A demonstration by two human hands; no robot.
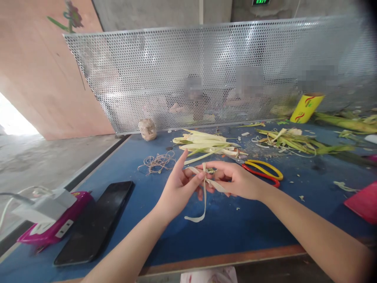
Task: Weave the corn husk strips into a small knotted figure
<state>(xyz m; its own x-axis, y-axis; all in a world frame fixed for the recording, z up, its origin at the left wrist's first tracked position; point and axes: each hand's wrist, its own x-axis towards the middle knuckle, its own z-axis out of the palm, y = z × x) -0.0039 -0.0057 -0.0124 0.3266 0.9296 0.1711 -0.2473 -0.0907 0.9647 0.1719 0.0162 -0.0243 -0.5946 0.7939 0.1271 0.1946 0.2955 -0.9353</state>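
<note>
My left hand point(185, 181) pinches pale corn husk strips point(204, 196) between thumb and fingers where they cross, its index finger pointing up. One strip hangs below the fingers and curls left at its end. On the right, my right hand point(232, 179) grips the same strips, its fingers bent around them. A small greenish bit point(211, 170) shows between the two hands; its kind is unclear. Just beyond lies a pile of pale husks point(203, 141). Scissors point(265, 171) with yellow and red handles rest behind my right wrist.
Left of me are a black phone point(96, 224), a purple power strip point(61, 232) with a white charger, and a tangle of string point(157, 162). Farther back stand a whitish lump point(147, 129), a yellow roll point(307, 107), green husks point(294, 141) and a perforated metal screen point(165, 78), with people behind.
</note>
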